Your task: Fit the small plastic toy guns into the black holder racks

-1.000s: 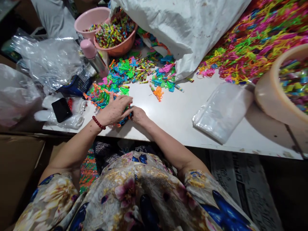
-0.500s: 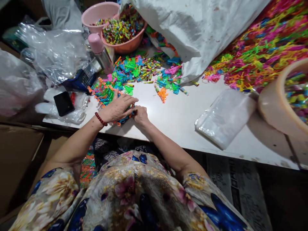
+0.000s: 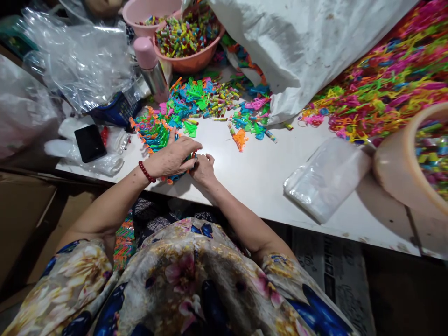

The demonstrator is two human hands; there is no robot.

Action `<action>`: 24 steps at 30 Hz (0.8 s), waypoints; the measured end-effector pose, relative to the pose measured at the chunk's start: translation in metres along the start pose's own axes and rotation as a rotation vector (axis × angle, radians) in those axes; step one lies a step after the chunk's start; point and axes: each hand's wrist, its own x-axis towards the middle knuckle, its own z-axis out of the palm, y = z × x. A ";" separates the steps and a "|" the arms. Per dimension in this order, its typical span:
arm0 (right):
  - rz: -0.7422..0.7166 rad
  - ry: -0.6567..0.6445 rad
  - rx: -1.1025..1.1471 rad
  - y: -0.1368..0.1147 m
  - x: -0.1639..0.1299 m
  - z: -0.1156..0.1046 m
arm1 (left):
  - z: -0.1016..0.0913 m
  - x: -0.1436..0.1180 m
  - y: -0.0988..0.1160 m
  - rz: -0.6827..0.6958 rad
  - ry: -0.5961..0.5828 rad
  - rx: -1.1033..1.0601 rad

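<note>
My left hand (image 3: 171, 158) and right hand (image 3: 203, 169) meet at centre frame on the table (image 3: 266, 177), over a toy stack (image 3: 154, 135). Phone (image 3: 90, 143) at left; bowls (image 3: 189, 39) top centre; sack (image 3: 301, 42) upper right; bag stack (image 3: 325, 177) at right.

A bundle of small bright plastic toy pieces (image 3: 154, 135), orange, blue and green, lies stacked flat on the white tabletop left of centre, its near end covered by hands.

The white worktop (image 3: 259, 172) carries loose plastic toys (image 3: 196, 105) at eleven o'clock, clear bags (image 3: 327, 177) at three, a phone (image 3: 90, 143) at nine.
</note>
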 end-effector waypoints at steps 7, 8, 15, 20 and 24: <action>0.055 0.091 0.051 -0.009 -0.003 0.011 | 0.000 0.000 -0.001 0.018 -0.014 -0.023; 0.057 0.114 0.063 -0.009 -0.002 0.013 | -0.001 0.000 -0.001 0.024 -0.022 -0.023; -0.011 0.170 0.046 -0.007 -0.004 0.015 | -0.015 -0.017 -0.007 0.061 0.046 -0.037; -0.066 0.137 -0.003 0.001 -0.010 0.019 | -0.004 -0.049 -0.034 -0.174 0.399 -0.027; -0.109 0.149 -0.006 0.003 -0.015 0.020 | 0.015 -0.058 -0.050 -0.275 0.517 0.009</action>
